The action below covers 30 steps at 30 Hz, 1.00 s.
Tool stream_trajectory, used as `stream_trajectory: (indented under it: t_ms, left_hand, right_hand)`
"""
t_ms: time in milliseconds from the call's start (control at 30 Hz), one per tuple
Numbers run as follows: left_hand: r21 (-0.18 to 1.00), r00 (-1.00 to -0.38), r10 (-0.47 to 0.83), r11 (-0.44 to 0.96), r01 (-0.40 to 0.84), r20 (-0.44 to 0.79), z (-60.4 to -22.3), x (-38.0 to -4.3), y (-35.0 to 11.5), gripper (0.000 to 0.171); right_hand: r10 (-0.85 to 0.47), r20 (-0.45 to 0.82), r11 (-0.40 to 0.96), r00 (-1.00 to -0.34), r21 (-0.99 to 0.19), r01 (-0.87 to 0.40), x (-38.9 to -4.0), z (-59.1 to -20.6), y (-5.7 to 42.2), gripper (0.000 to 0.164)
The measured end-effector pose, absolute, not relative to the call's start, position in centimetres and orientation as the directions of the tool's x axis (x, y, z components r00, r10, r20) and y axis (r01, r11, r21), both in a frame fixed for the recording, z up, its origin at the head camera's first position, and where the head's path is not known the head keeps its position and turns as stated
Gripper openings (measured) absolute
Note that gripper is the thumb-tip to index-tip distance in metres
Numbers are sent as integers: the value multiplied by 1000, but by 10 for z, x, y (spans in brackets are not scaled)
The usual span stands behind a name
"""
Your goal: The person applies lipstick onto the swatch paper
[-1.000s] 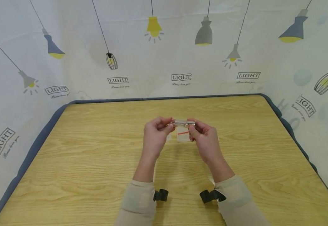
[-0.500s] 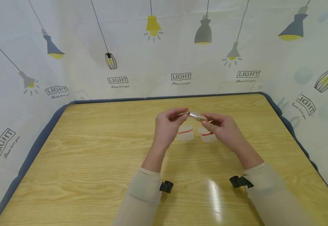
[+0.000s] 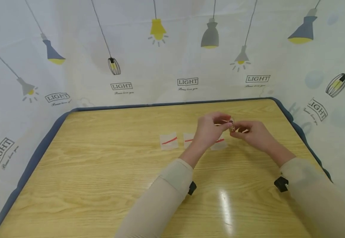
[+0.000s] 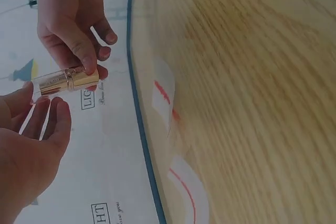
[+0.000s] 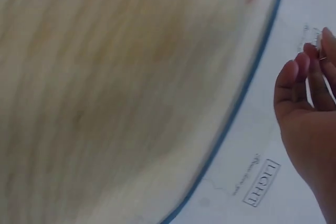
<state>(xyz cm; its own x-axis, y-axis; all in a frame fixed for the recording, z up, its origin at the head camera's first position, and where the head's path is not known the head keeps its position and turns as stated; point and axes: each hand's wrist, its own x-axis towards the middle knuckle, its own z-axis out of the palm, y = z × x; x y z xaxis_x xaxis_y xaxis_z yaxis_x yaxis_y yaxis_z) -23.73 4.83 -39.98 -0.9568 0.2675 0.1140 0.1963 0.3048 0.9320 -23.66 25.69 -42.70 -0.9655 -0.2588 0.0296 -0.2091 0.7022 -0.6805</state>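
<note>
A lipstick [image 4: 68, 80] with a gold body and a clear cap is held up above the table between both hands. In the left wrist view my left hand [image 4: 29, 156] pinches its clear end with thumb and fingers. My right hand [image 4: 73, 19] grips the gold end from the other side. Seen from the head, the left hand [image 3: 208, 132] and right hand [image 3: 254, 134] meet at the lipstick [image 3: 232, 125], which they partly hide. The right wrist view catches the right hand [image 5: 310, 129] at its edge.
Three white paper pieces, each with a red stroke, lie in a row: a left one [image 3: 169, 145], a middle one [image 3: 188, 136] partly behind the left hand, and a right one [image 3: 218, 146]. The wooden table [image 3: 101, 172] has a blue edge [image 3: 116, 107] against a lamp-patterned wall sheet.
Both hands have moved right with the lipstick, from over the papers to beyond the right one. The lipstick has turned from lying sideways to pointing more away from the head camera.
</note>
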Motion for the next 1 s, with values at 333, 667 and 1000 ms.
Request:
stream_trajectory:
  t_ms: [333,667,1000]
  left_hand:
    - [897,-940,332,388,212,78,-419,-248,79,24]
    - [894,-934,357,409,185,30,-433,-249,91,25]
    - [909,-956,292,406,98,-28,-439,-252,102,18]
  right_hand:
    - [-298,43,702,-954,-667,-249,-245,-460,287,25]
    - [-307,-27,711,-951,-671,-210,-250,-474,299,21]
    - [-260,-113,721,-959,-683,-115,-251,-481,301,23]
